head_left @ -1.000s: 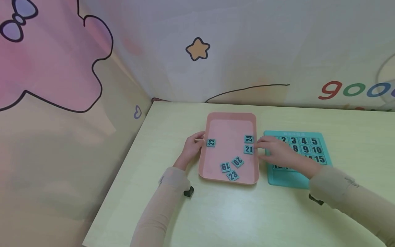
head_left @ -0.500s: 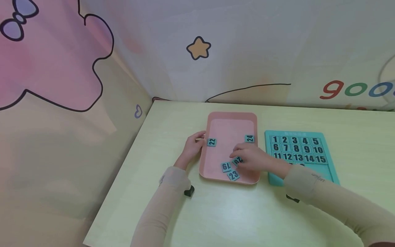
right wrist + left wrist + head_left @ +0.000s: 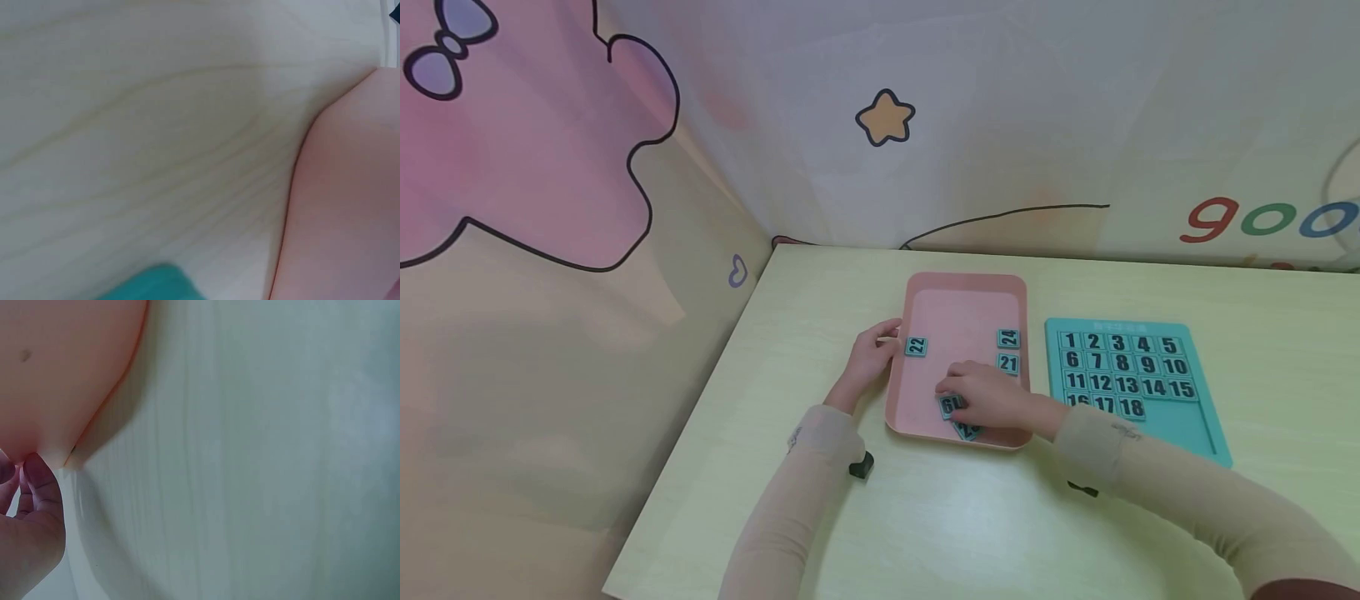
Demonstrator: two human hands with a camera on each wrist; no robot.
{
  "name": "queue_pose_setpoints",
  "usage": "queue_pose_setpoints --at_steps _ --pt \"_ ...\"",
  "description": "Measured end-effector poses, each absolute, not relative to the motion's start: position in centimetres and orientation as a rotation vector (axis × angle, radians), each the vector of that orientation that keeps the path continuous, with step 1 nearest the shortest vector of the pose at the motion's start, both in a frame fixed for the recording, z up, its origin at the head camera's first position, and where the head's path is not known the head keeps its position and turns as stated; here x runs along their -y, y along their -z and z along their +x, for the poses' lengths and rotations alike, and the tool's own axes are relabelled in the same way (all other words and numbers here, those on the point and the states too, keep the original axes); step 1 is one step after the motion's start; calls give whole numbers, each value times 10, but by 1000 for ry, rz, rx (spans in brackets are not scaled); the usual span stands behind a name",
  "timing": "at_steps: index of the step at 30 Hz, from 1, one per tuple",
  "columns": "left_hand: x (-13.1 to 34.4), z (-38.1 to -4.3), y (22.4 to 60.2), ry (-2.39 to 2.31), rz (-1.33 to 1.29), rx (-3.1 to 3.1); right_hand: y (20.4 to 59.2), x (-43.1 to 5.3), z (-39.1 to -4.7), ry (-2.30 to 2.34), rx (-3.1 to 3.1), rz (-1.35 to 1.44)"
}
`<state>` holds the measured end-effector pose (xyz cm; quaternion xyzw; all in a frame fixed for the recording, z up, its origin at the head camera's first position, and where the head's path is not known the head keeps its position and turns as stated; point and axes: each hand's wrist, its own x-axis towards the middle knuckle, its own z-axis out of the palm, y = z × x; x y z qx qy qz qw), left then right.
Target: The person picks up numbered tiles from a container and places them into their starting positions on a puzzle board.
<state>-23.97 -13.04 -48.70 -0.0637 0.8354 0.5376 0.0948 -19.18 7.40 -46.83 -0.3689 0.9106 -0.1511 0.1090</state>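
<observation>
My left hand (image 3: 867,365) holds the left rim of a shallow pink tray (image 3: 958,321); its thumb and fingertips (image 3: 36,475) come together in the left wrist view. Over the lower part of the tray, my right hand (image 3: 988,394) has thumb and fingers curled about a teal number tile marked 19 (image 3: 951,406). Beneath that hand, tile 23 (image 3: 967,432) is partly covered, and the 20 tile is hidden from sight. Tile 22 (image 3: 916,346) lies along the tray's left side. Near the right side are tile 24 (image 3: 1008,338) and tile 21 (image 3: 1008,364).
Right of the tray, a teal number board (image 3: 1180,433) carries tiles 1 to 18 in rows, with a bare recess at lower right. Its corner shows in the right wrist view. The pale wooden table (image 3: 940,525) meets walls at the back and left.
My right hand has moved left from the tray's right edge, past tile 20, to tile 19. Tile 21 and the board's numbers are uncovered. My left hand stays at the rim.
</observation>
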Motion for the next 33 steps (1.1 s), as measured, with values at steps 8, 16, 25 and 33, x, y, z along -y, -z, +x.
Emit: queue_pose_setpoints --at_steps 8,16,25,33 --pt "130 -240 488 -1595 -195 -2467 468 -63 -195 456 -2656 -970" --pt "130 -239 487 -1606 -182 -2472 469 -58 -197 470 -2684 -934" --pt "130 -239 487 -1616 -178 -2467 464 -67 -196 594 -2629 -922" --pt "130 -240 489 -1608 -187 -2474 463 -71 -198 399 -2614 -1116"
